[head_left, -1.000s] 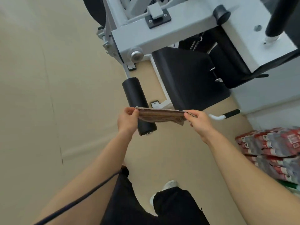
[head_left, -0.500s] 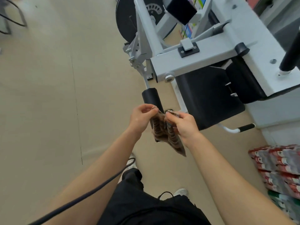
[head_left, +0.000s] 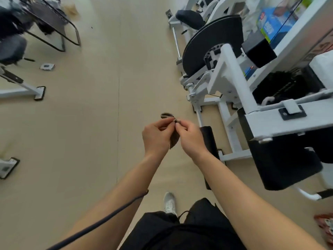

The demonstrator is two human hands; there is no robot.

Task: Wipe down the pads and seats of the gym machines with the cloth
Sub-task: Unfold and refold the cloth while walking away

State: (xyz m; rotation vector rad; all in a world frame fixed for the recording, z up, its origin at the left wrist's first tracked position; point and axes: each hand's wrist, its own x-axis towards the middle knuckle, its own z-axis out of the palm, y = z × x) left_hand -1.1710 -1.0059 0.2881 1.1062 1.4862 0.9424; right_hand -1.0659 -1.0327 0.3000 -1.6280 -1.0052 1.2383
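The cloth, seemingly limp and light, is best held as now: left hand and right hand pinching its 12 o'clock edge.

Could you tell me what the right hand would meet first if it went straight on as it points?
Beyond the cloth it pinches, the right hand would probably meet the left hand first; their fingertips look nearly touching, though depth is unclear.

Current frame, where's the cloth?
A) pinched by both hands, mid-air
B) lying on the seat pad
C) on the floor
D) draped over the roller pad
A: the left hand and right hand both pinch the cloth at its top, and it hangs between them.
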